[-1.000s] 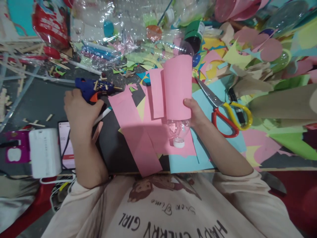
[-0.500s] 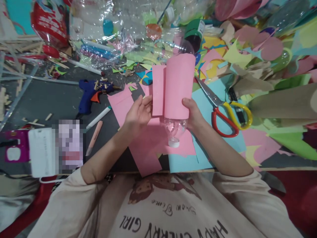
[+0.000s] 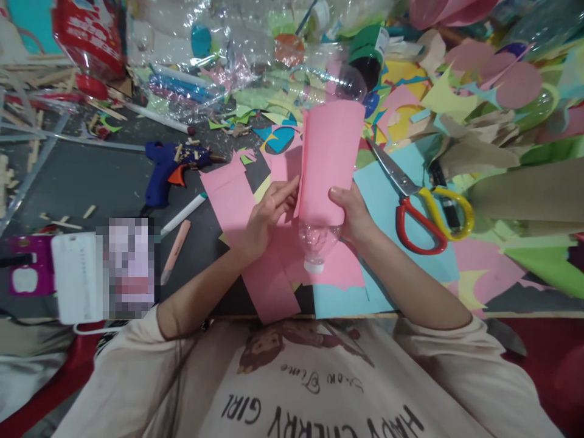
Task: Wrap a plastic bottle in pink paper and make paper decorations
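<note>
A clear plastic bottle (image 3: 319, 240) lies with its white cap (image 3: 314, 266) toward me and a pink paper sheet (image 3: 332, 161) wrapped around its middle. My right hand (image 3: 354, 213) grips the wrapped bottle from the right, thumb on top of the paper. On the other side, my left hand (image 3: 267, 216) has its fingers stretched out against the paper's left edge. Whether those fingertips pinch the edge cannot be seen. Under the bottle are pink paper pieces (image 3: 274, 286) and a light blue sheet (image 3: 335, 304).
Scissors (image 3: 410, 188) with red and yellow handles lie right of my hand. A blue glue gun (image 3: 159, 173), a marker (image 3: 182, 216) and a white power bank (image 3: 75, 277) are on the left. Plastic bottles and paper scraps crowd the back around a red-labelled bottle (image 3: 91, 42).
The paper's left flap, which stood out flat beside the bottle, is now folded in close to it. My left hand has moved right against that edge, and the bottle has tilted slightly.
</note>
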Tool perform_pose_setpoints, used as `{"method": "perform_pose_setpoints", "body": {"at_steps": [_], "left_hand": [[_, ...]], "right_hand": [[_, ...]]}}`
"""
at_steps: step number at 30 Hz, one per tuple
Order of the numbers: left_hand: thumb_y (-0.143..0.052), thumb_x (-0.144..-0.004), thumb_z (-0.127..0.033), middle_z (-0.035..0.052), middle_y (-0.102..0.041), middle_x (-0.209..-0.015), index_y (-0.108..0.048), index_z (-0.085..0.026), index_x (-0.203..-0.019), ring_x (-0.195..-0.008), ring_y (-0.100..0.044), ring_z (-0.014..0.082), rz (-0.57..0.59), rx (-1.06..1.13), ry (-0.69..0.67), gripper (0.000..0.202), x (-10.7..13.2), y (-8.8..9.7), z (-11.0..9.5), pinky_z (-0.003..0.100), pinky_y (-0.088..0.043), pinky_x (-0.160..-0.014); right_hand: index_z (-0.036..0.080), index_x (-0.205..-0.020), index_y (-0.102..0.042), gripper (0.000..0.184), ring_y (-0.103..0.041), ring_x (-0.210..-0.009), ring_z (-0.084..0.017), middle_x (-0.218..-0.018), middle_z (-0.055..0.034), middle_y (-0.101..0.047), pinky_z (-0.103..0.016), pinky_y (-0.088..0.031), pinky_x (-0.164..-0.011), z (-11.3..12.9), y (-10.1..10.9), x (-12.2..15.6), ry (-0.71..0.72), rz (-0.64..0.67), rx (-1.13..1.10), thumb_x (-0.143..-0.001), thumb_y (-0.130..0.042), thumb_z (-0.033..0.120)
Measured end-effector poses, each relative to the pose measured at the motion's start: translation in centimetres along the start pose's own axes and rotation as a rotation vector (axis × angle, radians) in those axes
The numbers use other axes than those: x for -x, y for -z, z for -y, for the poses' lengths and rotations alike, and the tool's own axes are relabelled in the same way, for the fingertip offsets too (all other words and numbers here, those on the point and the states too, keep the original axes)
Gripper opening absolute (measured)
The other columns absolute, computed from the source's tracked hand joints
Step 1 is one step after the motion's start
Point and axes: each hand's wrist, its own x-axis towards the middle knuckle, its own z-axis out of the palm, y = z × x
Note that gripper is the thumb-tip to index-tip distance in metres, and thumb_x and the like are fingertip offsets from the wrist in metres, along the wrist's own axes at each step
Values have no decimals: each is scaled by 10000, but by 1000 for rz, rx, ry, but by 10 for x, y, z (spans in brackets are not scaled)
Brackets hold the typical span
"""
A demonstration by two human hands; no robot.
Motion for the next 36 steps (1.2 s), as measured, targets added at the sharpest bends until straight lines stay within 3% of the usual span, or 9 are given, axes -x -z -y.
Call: {"method": "perform_pose_setpoints", "body": {"at_steps": [5, 12, 17, 21, 24, 28, 36], "left_hand": [[-308, -957, -646, 66, -566, -1103, -552, -383, -1382, -1003, -585, 215, 46, -89, -146, 556, 6, 0, -1, 389, -533, -912], [-325, -963, -623, 103, -592, -1186, -587, -288, -1360, -1102, -592, 236, 65, -355, -252, 582, 10, -2, -17, 404, -502, -976], [-350, -968, -598, 125, -646, -1201, -673, -232, -1240, -1108, -622, 243, 59, -354, -295, 558, 12, -1, -19, 403, -516, -947], [-294, -1004, -534, 99, -684, -1173, -718, -259, -1163, -1115, -636, 226, -2, -263, -291, 530, 13, -3, -17, 404, -520, -961], [-285, -1014, -510, 76, -661, -1257, -674, -303, -1249, -1193, -607, 223, -27, -232, -276, 499, 13, -3, -16, 410, -505, -1010], [-338, -992, -554, 90, -608, -1358, -600, -283, -1348, -1272, -566, 254, 13, -325, -285, 519, 10, -1, -14, 443, -462, -1094], [-287, -1002, -558, 79, -542, -1441, -487, -298, -1444, -1352, -501, 268, -70, -448, -411, 550, 7, 7, -9, 449, -421, -1146]], "right_hand": [[253, -883, -612, 590, -689, -968, -339, -861, -67, -722, -503, -592, -792, 0, 2, -1, -6, -62, 21, -496, -764, 670], [251, -915, -618, 602, -664, -1078, -348, -992, -104, -731, -511, -582, -831, 2, 4, -1, -19, -45, 57, -555, -679, 729], [247, -934, -651, 611, -696, -1015, -348, -998, -102, -741, -518, -591, -815, 4, 5, 0, -79, -35, -6, -562, -681, 731], [232, -937, -668, 620, -708, -993, -341, -962, -100, -746, -521, -595, -837, 4, 6, 0, -75, -13, -17, -587, -651, 743], [234, -904, -663, 558, -710, -992, -335, -946, -91, -749, -516, -596, -850, 2, 5, 0, -58, -16, -68, -579, -698, 687], [241, -896, -627, 521, -698, -1023, -334, -934, -82, -745, -506, -590, -857, -4, 2, 2, 6, -23, -93, -566, -764, 620], [232, -1097, -581, 707, -648, -1117, -328, -1120, -98, -699, -494, -550, -926, -12, -3, 12, -103, 83, -16, -531, -841, 567]]}}
